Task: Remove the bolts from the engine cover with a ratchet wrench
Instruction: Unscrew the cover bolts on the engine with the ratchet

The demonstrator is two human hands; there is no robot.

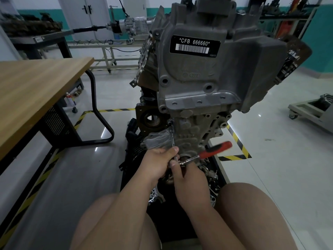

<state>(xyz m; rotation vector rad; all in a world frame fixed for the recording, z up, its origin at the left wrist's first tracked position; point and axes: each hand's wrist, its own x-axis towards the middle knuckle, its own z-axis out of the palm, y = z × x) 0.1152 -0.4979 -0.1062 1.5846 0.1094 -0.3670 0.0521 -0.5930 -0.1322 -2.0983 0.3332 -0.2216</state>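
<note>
A grey engine (pixel 207 73) stands upright in front of me, with its ribbed cover (pixel 194 130) facing me. A ratchet wrench with a red and black handle (pixel 215 149) points up to the right. Its long extension bar (pixel 172 136) runs up to a bolt (pixel 170 122) at the cover's left edge. My left hand (pixel 158 165) grips the lower end of the extension bar. My right hand (pixel 187 175) holds the chrome ratchet head, which hides most of its fingers.
A wooden-topped table (pixel 36 91) with black legs stands to the left. My bare knees (pixel 252 213) frame the engine's black base. Loose metal parts (pixel 212 174) lie on the base at right. Yellow and black floor tape (pixel 237 141) rings the stand. A wheeled cart (pixel 310 112) sits far right.
</note>
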